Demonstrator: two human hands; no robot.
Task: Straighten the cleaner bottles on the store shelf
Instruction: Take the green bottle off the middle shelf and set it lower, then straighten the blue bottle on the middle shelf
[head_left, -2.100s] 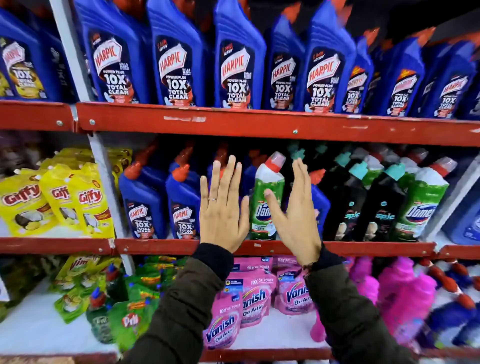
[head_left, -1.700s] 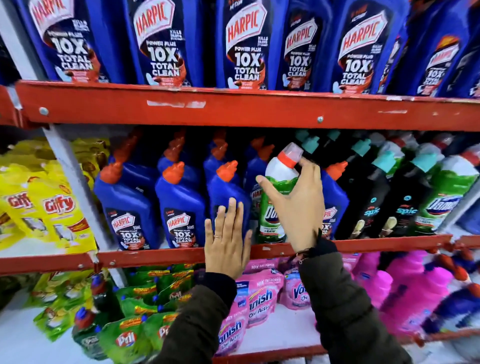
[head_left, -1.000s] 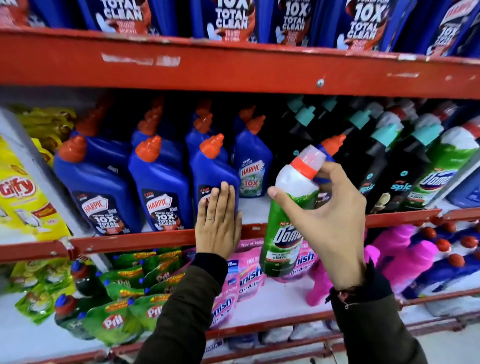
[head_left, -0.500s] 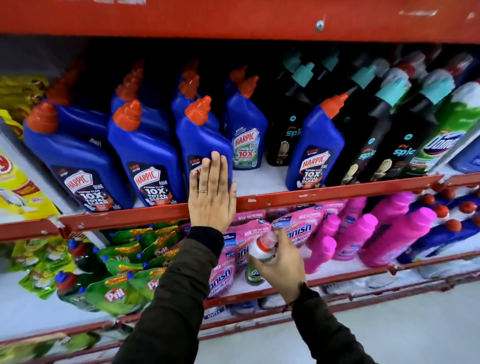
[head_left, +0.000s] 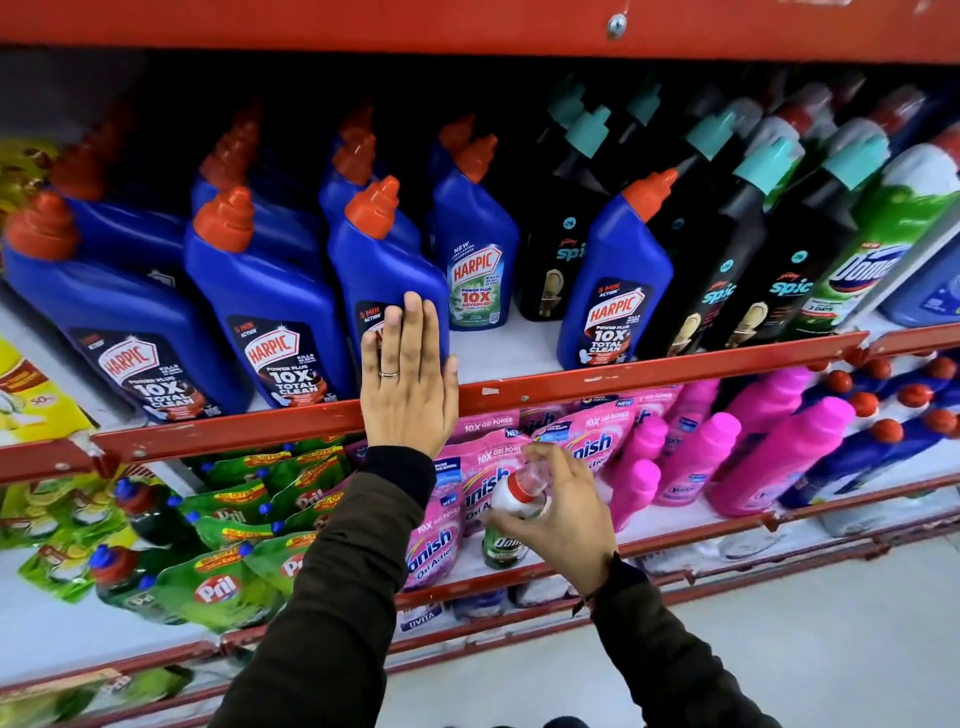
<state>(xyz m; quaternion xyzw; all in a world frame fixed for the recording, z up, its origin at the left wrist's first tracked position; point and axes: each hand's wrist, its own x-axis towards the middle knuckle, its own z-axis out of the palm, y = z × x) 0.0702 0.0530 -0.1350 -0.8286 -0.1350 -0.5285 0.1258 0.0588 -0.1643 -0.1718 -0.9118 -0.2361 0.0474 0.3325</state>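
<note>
My left hand (head_left: 408, 379) lies flat, fingers (head_left: 414, 332) pressed together and extended, against the lower front of a blue Harpic bottle (head_left: 382, 270), covering most of its label. The palm crosses the red front rail (head_left: 649, 371) of the middle shelf. A ring shows on one finger.

My right hand (head_left: 558, 512) is lower, in front of the shelf below. Its fingers (head_left: 545, 457) curl around the neck of a green Domex bottle (head_left: 501, 540), gripping just under the red-and-white cap; the bottle hangs upright, off the middle shelf, before the pink Vanish pouches (head_left: 488, 467).

On the middle shelf, the bottle under my left hand stands at the front edge, third in a front row of blue Harpic bottles with orange caps; two more (head_left: 265, 296) stand to its left, all leaning slightly. Right of it is a bare stretch of shelf front; set back behind that stretch is a blue Harpic bottle with a green label (head_left: 475, 249). Further right, at the front edge, stands another blue Harpic bottle (head_left: 615, 280), just beside black Spic bottles (head_left: 727, 260) with teal caps. A green Domex bottle (head_left: 872, 244) leans near the right end.

On the lower shelf, pink bottles (head_left: 769, 447) lie right of the pouches and green Pril packs (head_left: 223, 577) to the left.
</note>
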